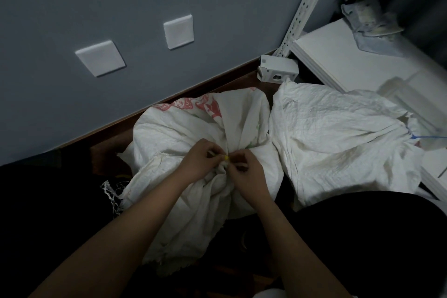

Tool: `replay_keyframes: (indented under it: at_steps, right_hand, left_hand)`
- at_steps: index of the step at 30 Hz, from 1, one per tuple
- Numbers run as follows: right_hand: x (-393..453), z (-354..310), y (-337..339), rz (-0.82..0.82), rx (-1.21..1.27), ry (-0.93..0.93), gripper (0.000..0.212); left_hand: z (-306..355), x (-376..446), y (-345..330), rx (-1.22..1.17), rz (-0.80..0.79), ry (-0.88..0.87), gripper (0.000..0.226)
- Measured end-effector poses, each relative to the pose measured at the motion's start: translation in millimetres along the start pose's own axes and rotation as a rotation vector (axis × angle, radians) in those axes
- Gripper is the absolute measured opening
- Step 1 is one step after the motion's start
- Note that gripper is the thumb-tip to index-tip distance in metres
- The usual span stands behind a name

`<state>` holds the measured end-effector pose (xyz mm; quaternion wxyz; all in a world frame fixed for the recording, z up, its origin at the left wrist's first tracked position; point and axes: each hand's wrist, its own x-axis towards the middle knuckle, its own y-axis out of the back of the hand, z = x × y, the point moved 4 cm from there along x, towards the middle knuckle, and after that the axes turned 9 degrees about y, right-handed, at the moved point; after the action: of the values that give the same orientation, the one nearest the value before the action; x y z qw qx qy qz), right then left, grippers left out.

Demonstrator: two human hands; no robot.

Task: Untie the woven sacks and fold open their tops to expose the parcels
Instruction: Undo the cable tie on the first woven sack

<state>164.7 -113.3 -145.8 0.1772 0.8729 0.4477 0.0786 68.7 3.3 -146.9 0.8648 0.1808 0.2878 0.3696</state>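
A white woven sack with red print lies on the floor in front of me, its neck bunched and bound by a small yellow tie. My left hand and my right hand meet at that knot, fingertips pinching the tie from both sides. The sack's loose frayed top spreads toward me under my forearms. A second white woven sack lies to the right, its neck cinched with a blue tie. No parcels show; both sacks are closed.
A grey wall with two white plates rises behind the sacks, with a dark wooden skirting. A small white box sits by a white metal shelf upright. White boards and a crumpled bag lie at the right.
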Motion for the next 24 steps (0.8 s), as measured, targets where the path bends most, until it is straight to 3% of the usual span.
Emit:
replay_keyframes:
  at_steps: [4, 11, 15, 24]
  right_hand:
    - [10, 3, 3, -0.056, -0.202, 0.213, 0.008]
    - [20, -1, -6, -0.131, -0.52, 0.488, 0.024]
    - [22, 1, -5, -0.127, -0.553, 0.504, 0.025]
    - [23, -5, -3, -0.056, -0.428, 0.437, 0.023]
  left_hand:
    - [5, -3, 6, -0.056, -0.041, 0.001, 0.013]
    - [4, -5, 12, -0.222, -0.119, 0.118, 0.003]
    - [3, -7, 8, -0.37, -0.198, 0.2, 0.016]
    - [6, -3, 14, -0.412, -0.227, 0.229, 0.014]
